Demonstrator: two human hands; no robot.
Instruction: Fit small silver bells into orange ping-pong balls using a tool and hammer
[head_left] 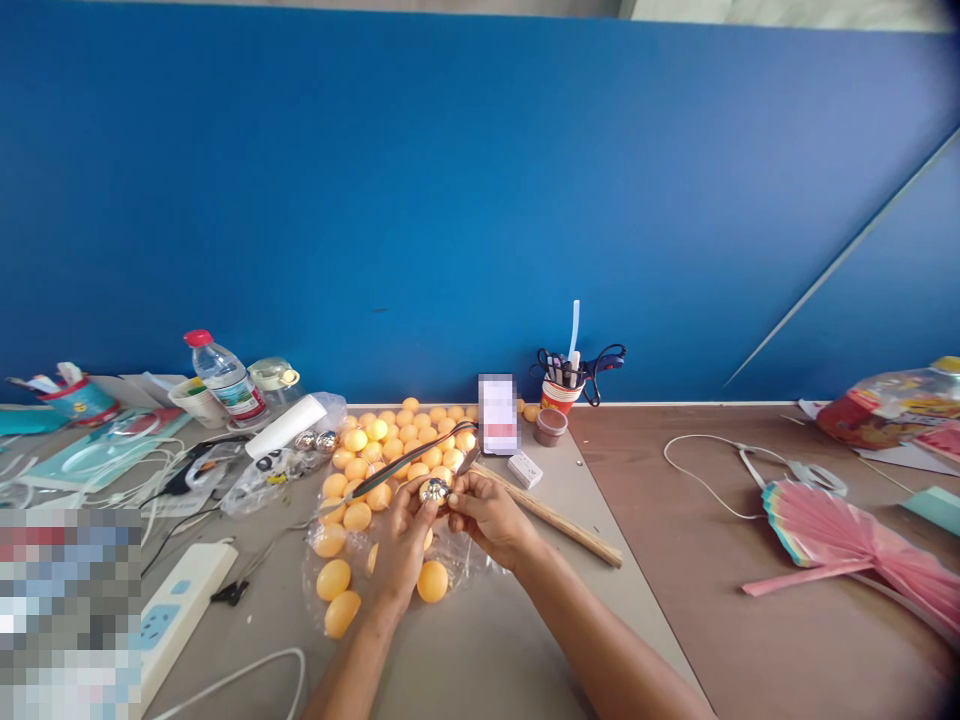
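Over the desk, my left hand (409, 545) holds a small shiny silver ball (433, 490) between thumb and fingers. My right hand (487, 510) is closed in a pinch at the ball's right side; what lies between those fingertips is hidden. Beneath and behind both hands spread many orange plastic balls (330, 540), on and partly under clear plastic film. A long dark strap-like strip (405, 458) runs across them behind my hands. Just beyond my right hand lies a bundle of thin wooden sticks (570, 525).
A phone (499, 415) stands upright behind the balls, near a small white box (525, 470), a lidded tub (550, 428) and a cup of tools (561, 393). Leftward are a water bottle (229, 380), bagged silver balls (324, 440) and a power strip (184, 610). A pink fan (832, 525) lies right.
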